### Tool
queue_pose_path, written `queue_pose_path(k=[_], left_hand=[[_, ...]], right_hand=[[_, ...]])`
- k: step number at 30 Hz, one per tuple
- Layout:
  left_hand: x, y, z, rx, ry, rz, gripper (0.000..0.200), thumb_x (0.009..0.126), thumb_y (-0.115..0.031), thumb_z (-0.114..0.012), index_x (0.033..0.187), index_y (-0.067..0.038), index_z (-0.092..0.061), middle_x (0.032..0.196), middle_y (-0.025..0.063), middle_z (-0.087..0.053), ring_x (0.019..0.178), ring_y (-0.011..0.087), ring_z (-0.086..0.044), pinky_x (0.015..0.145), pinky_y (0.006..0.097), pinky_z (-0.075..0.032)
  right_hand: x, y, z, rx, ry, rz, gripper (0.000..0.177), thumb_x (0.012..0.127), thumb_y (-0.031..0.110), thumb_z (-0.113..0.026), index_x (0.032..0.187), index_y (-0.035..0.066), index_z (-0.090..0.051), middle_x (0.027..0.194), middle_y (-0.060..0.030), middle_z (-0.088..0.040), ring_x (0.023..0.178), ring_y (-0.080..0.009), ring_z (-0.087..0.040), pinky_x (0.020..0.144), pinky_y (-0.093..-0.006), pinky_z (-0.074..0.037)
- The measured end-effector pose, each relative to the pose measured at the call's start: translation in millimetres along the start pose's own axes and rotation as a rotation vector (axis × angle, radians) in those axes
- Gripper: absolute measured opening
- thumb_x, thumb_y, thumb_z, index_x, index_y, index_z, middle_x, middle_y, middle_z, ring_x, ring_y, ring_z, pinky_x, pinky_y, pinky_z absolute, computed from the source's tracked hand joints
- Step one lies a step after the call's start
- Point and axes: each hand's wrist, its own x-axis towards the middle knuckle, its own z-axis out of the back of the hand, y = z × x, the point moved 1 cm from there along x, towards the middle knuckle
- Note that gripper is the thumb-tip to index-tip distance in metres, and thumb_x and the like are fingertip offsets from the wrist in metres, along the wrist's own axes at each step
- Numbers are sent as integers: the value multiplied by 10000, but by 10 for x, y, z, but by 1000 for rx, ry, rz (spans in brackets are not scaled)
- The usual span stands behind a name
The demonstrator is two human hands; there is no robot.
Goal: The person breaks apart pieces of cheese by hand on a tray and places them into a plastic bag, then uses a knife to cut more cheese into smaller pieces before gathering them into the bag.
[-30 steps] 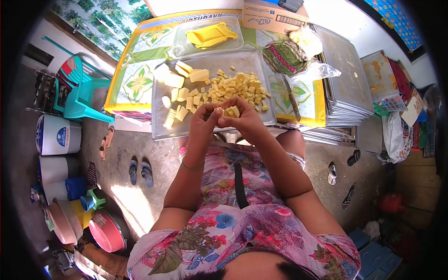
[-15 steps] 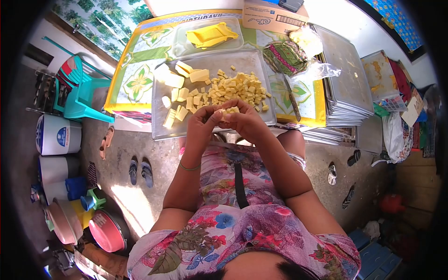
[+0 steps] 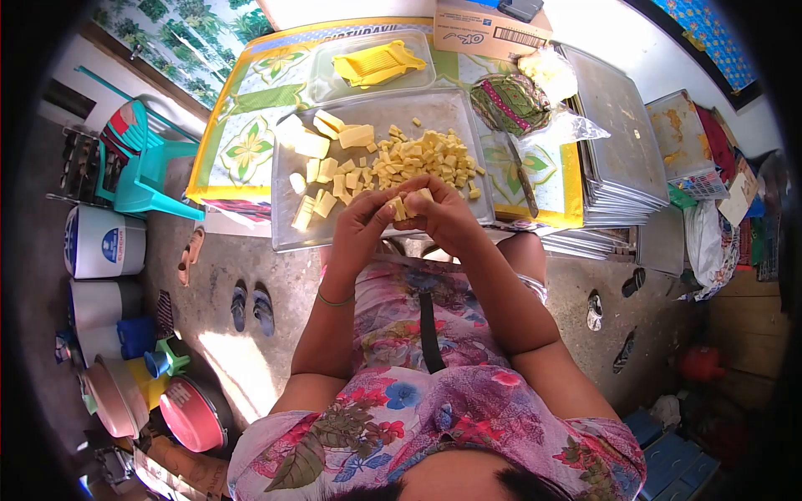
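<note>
My left hand (image 3: pixel 365 221) and my right hand (image 3: pixel 441 215) meet just over the near edge of a metal tray (image 3: pixel 288 200). Pinched in the left fingers is a pale yellow piece (image 3: pixel 398 208), soft-looking like dough or cheese. A second pale yellow piece (image 3: pixel 420 198) sits in the right fingers, close beside the first. On the tray, a heap of small yellow cubes (image 3: pixel 426 159) lies beyond the hands. Larger yellow blocks (image 3: pixel 357 136) and thick sticks (image 3: pixel 303 212) are spread over its left side.
A clear tub (image 3: pixel 322 79) holding a ridged yellow piece (image 3: pixel 380 63) stands behind the tray. To the right lie a knife (image 3: pixel 526 182) and a green patterned cloth (image 3: pixel 510 104). Stacked metal trays (image 3: pixel 618 125) and a carton (image 3: pixel 489 32) stand farther off. A turquoise chair (image 3: pixel 150 175) is at left.
Yellow material that was bunched between my fingertips now shows as two pieces with a small gap, one in each hand. The hands have shifted only slightly.
</note>
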Motion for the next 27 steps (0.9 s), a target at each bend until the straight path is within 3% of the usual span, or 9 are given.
queue_pose_path(k=[2,8,11,14,17,20,27], left_hand=[[5,46,18,24,23,-18,272,898,-94,-591,1127,51,-601,965,31,-568,858,90,-551,758,215,-452],[-22,-68,-42,-101,36,18,271,882,-67,-601,1126,52,-601,983,32,-558,870,84,-553,737,208,-457],[-25,-87,-29,-75,49,7,274,881,-44,-582,1138,50,-597,990,33,-560,884,90,-560,756,211,-457],[-46,-168,-26,-66,32,47,288,852,-29,-529,1119,34,-619,1034,65,-594,968,123,-550,864,255,-435],[-58,-156,-32,-130,-15,80,307,849,-43,-507,1123,40,-616,1025,73,-621,938,120,-560,851,254,-440],[-54,-57,-5,-249,-6,111,305,873,-34,-555,1167,39,-585,1018,58,-617,861,101,-570,792,238,-469],[-55,-70,-18,-308,-8,114,318,860,-28,-583,1171,39,-568,1026,69,-637,911,110,-591,822,244,-477]], right_hand=[[-7,-26,-7,-142,-1,50,265,820,51,-663,1038,52,-512,988,-85,-585,808,-182,-630,728,-349,-562],[-18,6,8,-42,30,-3,311,790,8,-672,1042,56,-497,964,-82,-585,805,-176,-631,692,-341,-558],[-16,12,2,-8,34,-6,295,802,12,-643,1050,52,-488,956,-93,-586,807,-184,-632,681,-347,-560],[3,9,34,46,25,-26,269,823,31,-605,1063,47,-485,960,-104,-587,805,-197,-633,684,-354,-569],[-9,28,30,99,59,-10,260,850,39,-559,1098,38,-481,979,-129,-605,829,-226,-648,681,-355,-593],[-11,49,17,119,50,-14,260,854,57,-564,1100,39,-484,980,-134,-608,834,-229,-650,678,-347,-595],[-17,82,-7,52,24,8,244,843,78,-604,1064,34,-510,955,-107,-594,810,-200,-638,666,-337,-575]])
